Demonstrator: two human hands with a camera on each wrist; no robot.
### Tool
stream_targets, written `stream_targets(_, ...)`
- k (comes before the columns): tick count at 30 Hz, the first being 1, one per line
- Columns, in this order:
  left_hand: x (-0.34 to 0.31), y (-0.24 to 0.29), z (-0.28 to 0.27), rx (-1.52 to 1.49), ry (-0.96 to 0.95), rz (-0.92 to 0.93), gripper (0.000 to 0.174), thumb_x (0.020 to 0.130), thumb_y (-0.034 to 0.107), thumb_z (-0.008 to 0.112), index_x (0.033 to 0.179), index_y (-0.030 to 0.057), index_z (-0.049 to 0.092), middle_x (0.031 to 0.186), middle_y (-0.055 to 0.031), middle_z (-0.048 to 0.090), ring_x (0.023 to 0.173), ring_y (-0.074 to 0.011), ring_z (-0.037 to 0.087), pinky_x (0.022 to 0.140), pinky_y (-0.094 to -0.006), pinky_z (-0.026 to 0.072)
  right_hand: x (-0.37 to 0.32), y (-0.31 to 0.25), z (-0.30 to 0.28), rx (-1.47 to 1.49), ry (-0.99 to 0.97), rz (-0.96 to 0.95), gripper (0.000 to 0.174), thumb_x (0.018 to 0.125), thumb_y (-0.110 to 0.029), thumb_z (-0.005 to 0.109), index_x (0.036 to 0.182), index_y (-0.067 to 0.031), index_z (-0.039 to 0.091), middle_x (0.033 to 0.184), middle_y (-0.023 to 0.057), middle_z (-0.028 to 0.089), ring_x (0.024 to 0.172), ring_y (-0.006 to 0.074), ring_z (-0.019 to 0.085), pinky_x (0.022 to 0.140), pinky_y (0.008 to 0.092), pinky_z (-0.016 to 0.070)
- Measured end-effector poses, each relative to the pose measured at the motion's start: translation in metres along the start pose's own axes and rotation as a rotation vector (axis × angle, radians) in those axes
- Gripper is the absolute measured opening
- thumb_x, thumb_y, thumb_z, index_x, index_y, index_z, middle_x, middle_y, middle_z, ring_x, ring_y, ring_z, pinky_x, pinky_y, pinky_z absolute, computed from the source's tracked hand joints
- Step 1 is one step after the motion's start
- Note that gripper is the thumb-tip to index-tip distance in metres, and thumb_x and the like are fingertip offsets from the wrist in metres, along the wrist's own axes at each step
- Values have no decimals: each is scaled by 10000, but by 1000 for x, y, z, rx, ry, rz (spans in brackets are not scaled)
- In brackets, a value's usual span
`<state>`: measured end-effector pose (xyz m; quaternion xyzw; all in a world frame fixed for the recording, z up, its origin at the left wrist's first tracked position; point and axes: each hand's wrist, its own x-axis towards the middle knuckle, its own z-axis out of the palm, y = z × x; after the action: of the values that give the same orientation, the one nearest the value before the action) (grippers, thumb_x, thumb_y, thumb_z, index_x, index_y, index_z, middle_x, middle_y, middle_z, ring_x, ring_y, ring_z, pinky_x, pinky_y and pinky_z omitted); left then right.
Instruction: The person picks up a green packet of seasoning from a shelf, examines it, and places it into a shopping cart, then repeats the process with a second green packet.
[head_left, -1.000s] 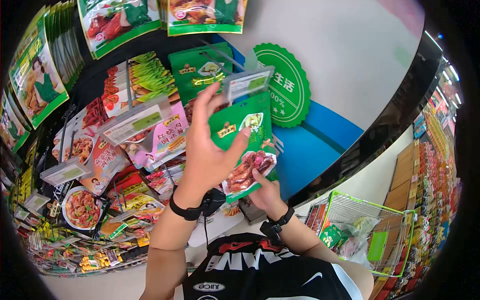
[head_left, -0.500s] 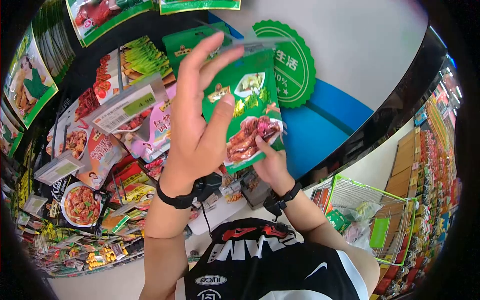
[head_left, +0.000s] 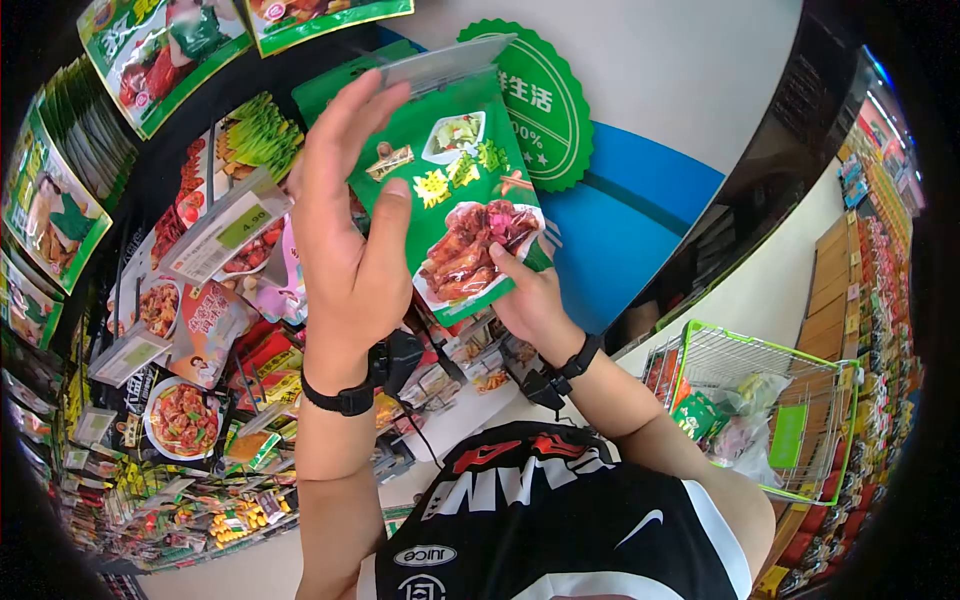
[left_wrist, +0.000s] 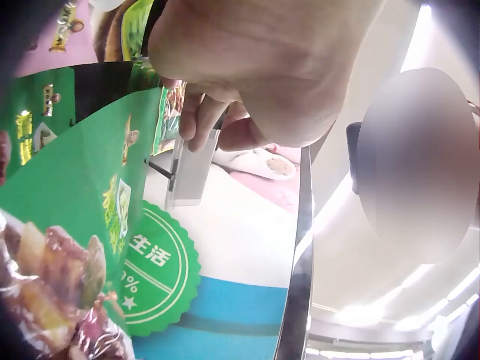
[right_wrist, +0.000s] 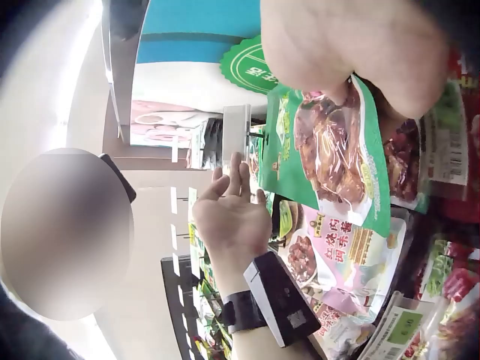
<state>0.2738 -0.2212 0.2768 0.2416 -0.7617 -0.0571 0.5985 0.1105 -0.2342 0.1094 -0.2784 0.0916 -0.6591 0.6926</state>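
A green seasoning pouch (head_left: 462, 215) with a picture of glazed meat is in front of me at the display. My right hand (head_left: 532, 300) pinches its lower right edge, thumb on the front and fingers behind. At the pouch's top, a clear price tag holder (head_left: 450, 62) is tilted up. My left hand (head_left: 352, 250) is raised beside the pouch, its fingers long and reaching the holder; the thumb lies over the pouch's left side in the head view. In the left wrist view, the left fingertips (left_wrist: 196, 124) are at the holder (left_wrist: 191, 176).
More pouches hang on hooks to the left, behind price tags such as one reading 4.90 (head_left: 228, 235). A round green sign (head_left: 550, 110) is fixed to the white and blue panel. At lower right stands a wire shopping cart (head_left: 690, 340) with bagged goods.
The price tag holder has swung from hanging before the pouch to tilted up, with my left fingers at it. My right hand keeps its pinch on the pouch.
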Motion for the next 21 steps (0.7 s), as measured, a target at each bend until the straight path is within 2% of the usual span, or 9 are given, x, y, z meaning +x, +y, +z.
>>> stream_targets(1,1,-1,0,16,-9,19,641,875,82,561,1495,-2,420,1417,-204,593,1380,-289,496,1196,-438,247,1,0,0,8,15,2,442,992,16,593,1396,-118,473,1374,68,573,1276,230,567,1068,439,476)
stream_targets(4,1,3,2,63,15,38,546,916,108,563,1438,-32,485,1385,-236,595,1318,-337,563,1124,-424,372,2,0,3,16,41,16,466,990,25,586,1415,-123,466,1378,61,571,1282,224,561,1071,430,474)
stream_targets(10,-3,5,3,128,3,41,559,901,98,582,1441,-15,491,1383,-212,589,1297,-340,553,1115,-427,365,2,-1,12,19,29,47,511,990,64,525,1456,-126,439,1421,69,544,1298,224,547,1081,416,470)
stream_targets(13,-12,11,10,198,-45,-41,591,882,121,613,1442,-14,482,1446,-183,557,1390,-307,483,1168,-441,326,11,4,18,-33,-1,-12,493,991,48,522,1452,-111,448,1401,70,557,1276,212,561,1057,394,485)
stream_targets(15,-24,16,17,307,-84,-52,595,860,148,663,1414,0,508,1440,-193,548,1386,-341,479,1160,-460,343,22,3,20,-119,-41,42,467,997,20,528,1444,-96,455,1376,70,570,1232,199,587,1024,379,501)
stream_targets(17,-35,18,26,307,-126,-49,602,789,108,689,1369,47,539,1424,-225,529,1303,-414,491,1115,-492,333,32,5,29,-183,-68,49,438,999,-7,542,1425,-84,473,1337,68,590,1186,187,609,977,365,520)
stream_targets(19,-48,14,36,267,-141,-40,638,746,109,718,1355,48,539,1476,-236,476,1329,-427,469,1126,-495,331,44,6,40,-231,-76,6,405,997,-35,562,1395,-74,501,1283,65,617,1139,176,628,915,352,544)
stream_targets(20,-54,18,39,164,-163,-91,635,736,106,734,1341,54,549,1515,-248,427,1358,-432,450,1137,-501,328,61,19,25,-291,-77,45,382,986,-48,588,1361,-75,524,1215,60,640,1082,169,643,851,338,561)
stream_targets(21,-59,20,40,162,-186,-109,601,752,107,738,1322,49,558,1513,-242,434,1359,-426,456,1139,-497,338,61,16,28,-266,-22,98,388,977,-46,601,1357,-74,525,1206,60,643,1073,168,645,839,336,563)
